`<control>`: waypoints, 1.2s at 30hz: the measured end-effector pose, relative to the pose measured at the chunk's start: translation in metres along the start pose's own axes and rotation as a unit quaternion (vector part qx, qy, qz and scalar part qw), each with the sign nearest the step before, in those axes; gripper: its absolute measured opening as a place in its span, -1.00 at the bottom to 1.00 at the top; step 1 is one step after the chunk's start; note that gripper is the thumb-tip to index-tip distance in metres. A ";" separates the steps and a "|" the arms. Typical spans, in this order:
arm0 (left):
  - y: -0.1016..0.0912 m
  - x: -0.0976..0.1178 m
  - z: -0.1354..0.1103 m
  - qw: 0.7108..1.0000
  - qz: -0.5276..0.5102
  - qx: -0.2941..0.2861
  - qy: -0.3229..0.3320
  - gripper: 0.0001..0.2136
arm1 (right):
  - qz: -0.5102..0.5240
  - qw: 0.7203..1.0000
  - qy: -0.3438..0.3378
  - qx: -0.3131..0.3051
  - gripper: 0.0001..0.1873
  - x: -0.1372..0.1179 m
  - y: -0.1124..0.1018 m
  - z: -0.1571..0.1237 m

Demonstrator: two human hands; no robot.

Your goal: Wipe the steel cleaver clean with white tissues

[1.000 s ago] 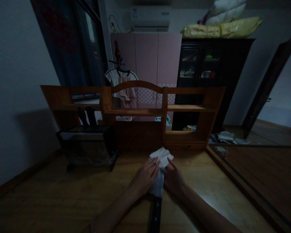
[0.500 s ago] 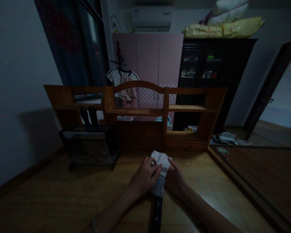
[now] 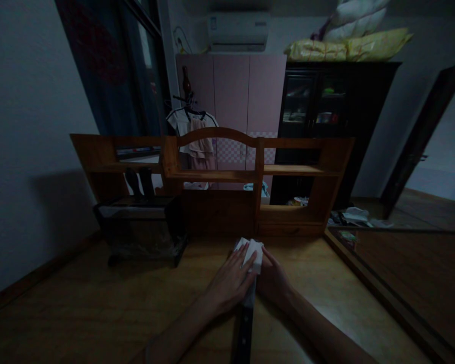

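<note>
A kitchen knife (image 3: 244,326) with a black riveted handle points away from me, low over the wooden tabletop. White tissue (image 3: 256,255) is wrapped about the far part of its blade. My left hand (image 3: 229,280) lies over the blade, its fingers closed on the tissue and fairly straight, a fold of it showing between them. Along the blade's right edge, my right hand (image 3: 275,278) grips the knife, thumb against the tissue; its other fingers are mostly hidden. Much of the blade is covered by my left hand.
A black knife holder (image 3: 140,227) with two dark handles sticking up stands at left on the table (image 3: 98,313). Behind it runs a low wooden shelf unit (image 3: 212,174). A raised wooden edge (image 3: 379,288) borders the right side.
My left hand's bent fingers have straightened and flattened over the tissue, covering more of the blade. The tissue is bunched narrower. My right hand has hardly moved.
</note>
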State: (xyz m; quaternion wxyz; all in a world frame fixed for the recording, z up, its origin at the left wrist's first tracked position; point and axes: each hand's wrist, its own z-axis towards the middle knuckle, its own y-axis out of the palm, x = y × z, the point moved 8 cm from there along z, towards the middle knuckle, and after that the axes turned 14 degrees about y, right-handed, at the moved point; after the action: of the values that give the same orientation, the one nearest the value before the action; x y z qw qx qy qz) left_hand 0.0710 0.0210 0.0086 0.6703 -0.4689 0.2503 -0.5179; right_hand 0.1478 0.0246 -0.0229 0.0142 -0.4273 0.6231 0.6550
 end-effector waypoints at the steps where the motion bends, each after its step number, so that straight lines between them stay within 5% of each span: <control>1: 0.001 0.000 0.000 1.000 -0.001 0.000 0.000 -0.48 | -0.002 1.000 0.002 0.002 -0.44 0.000 0.000 0.000; 17: -0.002 0.005 0.005 1.000 -0.002 0.008 0.016 -0.54 | -0.007 1.000 -0.001 0.012 -0.48 -0.002 0.002 0.001; 28: 0.009 -0.036 -0.007 0.994 -0.022 0.078 -0.073 -0.55 | -0.013 0.999 -0.006 0.032 -0.64 -0.002 0.002 -0.001; 36: 0.005 0.004 0.009 0.997 -0.065 0.018 0.024 -0.55 | 0.019 0.999 0.012 0.027 -0.54 0.002 -0.011 0.003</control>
State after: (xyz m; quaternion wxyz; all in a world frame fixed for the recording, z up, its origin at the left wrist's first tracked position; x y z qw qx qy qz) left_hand 0.0816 0.0208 0.0086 0.6370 -0.4593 0.2261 -0.5763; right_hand 0.1508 0.0290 -0.0327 0.0058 -0.4229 0.6484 0.6330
